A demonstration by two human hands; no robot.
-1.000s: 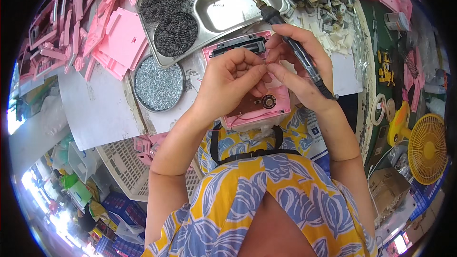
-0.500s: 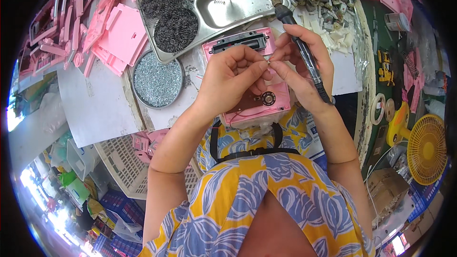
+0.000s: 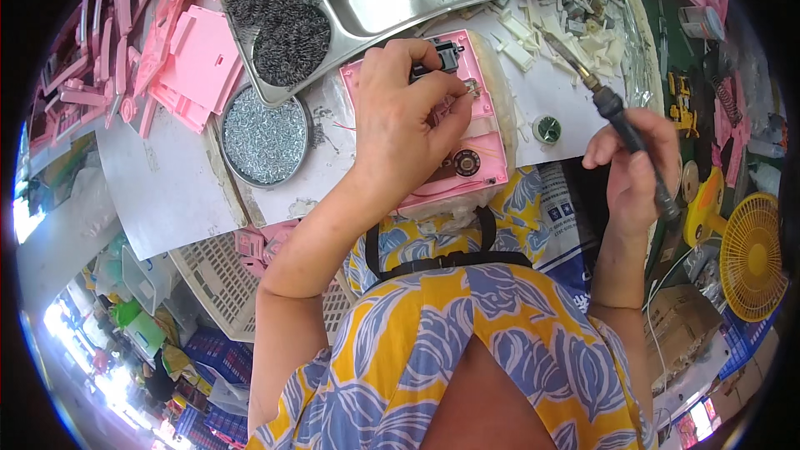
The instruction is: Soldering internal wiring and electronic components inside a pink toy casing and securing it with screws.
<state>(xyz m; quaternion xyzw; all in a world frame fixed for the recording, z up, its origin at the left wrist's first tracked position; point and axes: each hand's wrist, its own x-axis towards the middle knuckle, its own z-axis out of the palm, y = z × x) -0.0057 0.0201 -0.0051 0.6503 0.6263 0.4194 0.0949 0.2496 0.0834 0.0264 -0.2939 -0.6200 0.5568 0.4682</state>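
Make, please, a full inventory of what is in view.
Compartment tray: 1, silver, top centre
Coil springs: many, black, mostly in the tray's left part
Open plastic housing: 1, pink, below the tray
Metal pieces: many, silver, in a round dish left of the housing
Loose plastic parts: many, pink, upper left
Small plastic pieces: many, white, right of the tray
Soldering iron: 1, black, right of the housing
Fan: 1, yellow, far right
Slatted basket: 1, cream, lower left
Cardboard box: 1, brown, lower right
Other clutter: count unclear, mixed colours, picture's rim
Left hand: 1, bare, over the housing
Right hand: 1, bare, holding the soldering iron
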